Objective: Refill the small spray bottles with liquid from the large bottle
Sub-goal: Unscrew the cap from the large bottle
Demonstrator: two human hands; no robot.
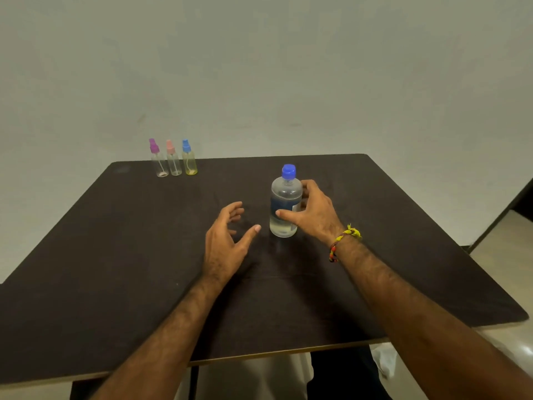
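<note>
A clear, blue-capped large bottle stands upright on the table, right hand fingers wrapped around it; left hand fingers spread.

Dark brown square table with rounded corners and a pale edge, plain grey-green wall behind it, glossy light tiled floor at right, dark doorway edge beyond
</note>
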